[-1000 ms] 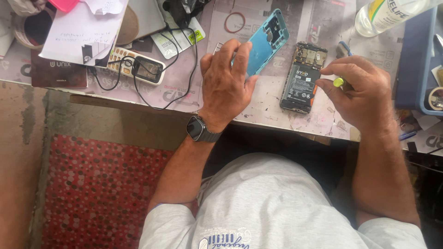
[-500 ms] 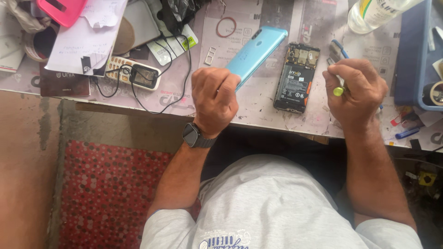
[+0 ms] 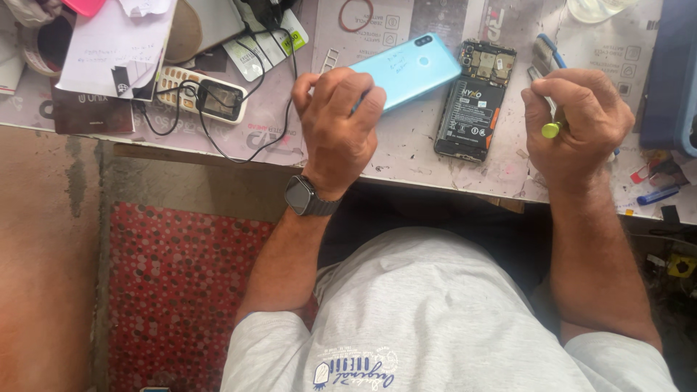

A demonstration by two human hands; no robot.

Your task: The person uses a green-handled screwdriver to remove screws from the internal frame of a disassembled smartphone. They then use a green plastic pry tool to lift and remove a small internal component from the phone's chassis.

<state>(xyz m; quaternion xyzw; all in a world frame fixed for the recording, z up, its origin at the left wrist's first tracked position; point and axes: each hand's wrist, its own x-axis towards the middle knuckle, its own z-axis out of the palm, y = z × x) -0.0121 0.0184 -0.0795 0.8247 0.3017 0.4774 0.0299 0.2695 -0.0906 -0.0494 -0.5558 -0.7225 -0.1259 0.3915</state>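
Now left hand (image 3: 340, 123) fisted over blue cover (image 3: 408, 70); right hand (image 3: 577, 123) grips screwdriver (image 3: 549, 116).

Glossy turquoise plastic back cover (image 3: 406, 70), worn scuffed worktop (image 3: 406, 156), matt grey cotton shirt (image 3: 435, 312).

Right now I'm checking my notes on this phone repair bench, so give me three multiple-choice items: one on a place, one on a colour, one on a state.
1. Where does the opened phone lie?
A. between the two hands
B. on the red mat
C. under the papers

2. What colour is the back cover held by the left hand?
A. black
B. light blue
C. red

3. How is the right hand?
A. flat and empty
B. closed on a tool with a yellow-green end
C. resting on the lap

Key: 1 A, it lies on the table between the hands. 2 B, the cover is plainly light blue. 3 B, the fingers curl round the tool's shaft.
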